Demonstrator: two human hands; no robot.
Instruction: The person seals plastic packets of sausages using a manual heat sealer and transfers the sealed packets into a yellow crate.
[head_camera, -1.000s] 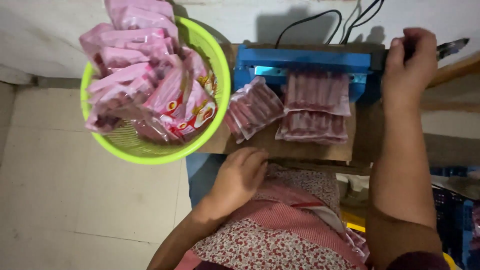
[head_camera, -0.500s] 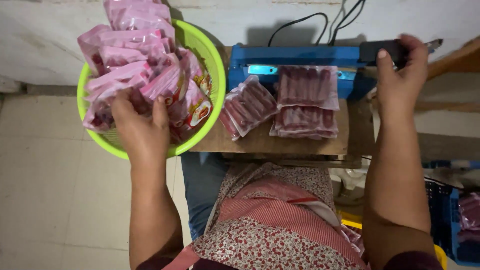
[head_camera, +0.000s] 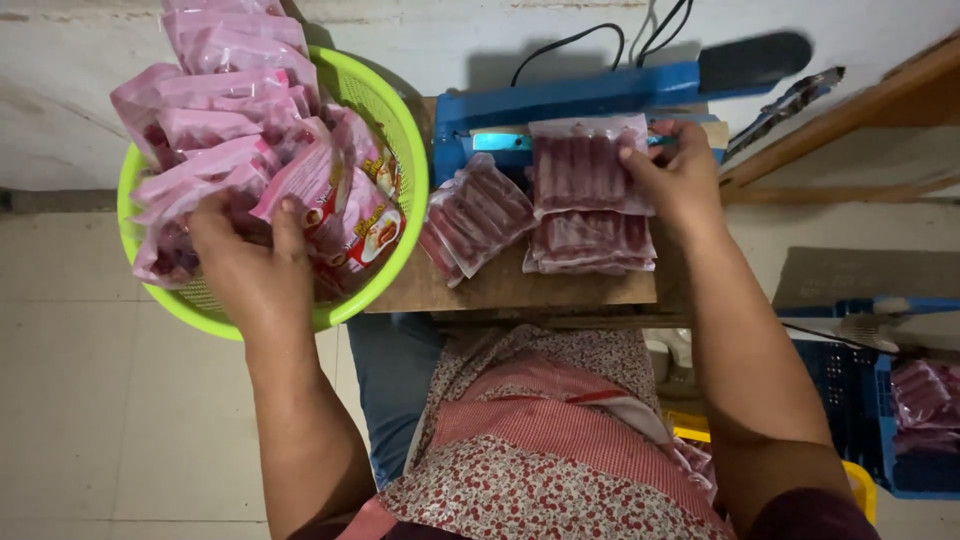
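My left hand (head_camera: 250, 265) is down in the green basket (head_camera: 405, 170), fingers spread and closing over a pink sausage packet (head_camera: 305, 185) on the heap of packets there. My right hand (head_camera: 680, 180) pinches the top corner of a clear sausage pack (head_camera: 580, 170), whose upper edge lies on the sealing bar of the blue heat sealer (head_camera: 580, 100); the sealer's black-handled arm is raised. That pack rests on another sealed pack (head_camera: 590, 240), and a third pack (head_camera: 475, 215) lies tilted just beside them on the small wooden table (head_camera: 500, 290). My hands are well apart. A blue crate (head_camera: 860, 390) stands on the floor to my right.
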